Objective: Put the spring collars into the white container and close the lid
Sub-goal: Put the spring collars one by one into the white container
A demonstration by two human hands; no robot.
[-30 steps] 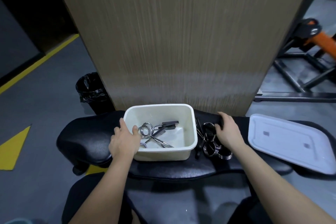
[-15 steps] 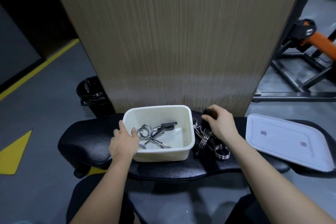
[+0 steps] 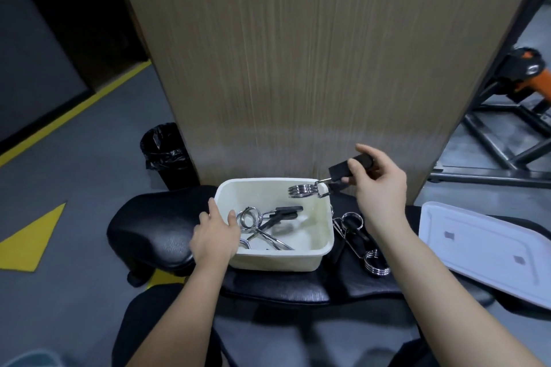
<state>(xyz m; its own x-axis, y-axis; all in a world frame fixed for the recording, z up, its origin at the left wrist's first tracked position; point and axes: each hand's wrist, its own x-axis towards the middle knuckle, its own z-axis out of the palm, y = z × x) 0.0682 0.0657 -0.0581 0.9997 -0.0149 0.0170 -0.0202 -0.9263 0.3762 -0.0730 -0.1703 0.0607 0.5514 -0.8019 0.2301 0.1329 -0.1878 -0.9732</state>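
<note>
The white container [image 3: 319, 247] sits open on a black padded bench [image 3: 149, 229]. My left hand [image 3: 216, 235] grips its left rim. My right hand [image 3: 378, 185] holds a spring collar [image 3: 307, 190] by its black handles, with the steel coil hanging over the container's far right corner. Inside the container lie collars with steel coils and black handles [image 3: 268, 217]. More spring collars [image 3: 362, 241] rest on the bench just right of the container. The white lid [image 3: 489, 250] lies flat at the right end of the bench.
A wood-grain pillar [image 3: 298, 62] rises right behind the bench. A black-lined bin [image 3: 167, 152] stands on the grey floor at the left. A dark metal frame with orange parts [image 3: 507, 116] is at the far right. Yellow floor markings [image 3: 29, 241] lie at the left.
My right hand has lifted one spring collar off the bench and carried it up and left over the container's corner. My left hand has stayed on the rim.
</note>
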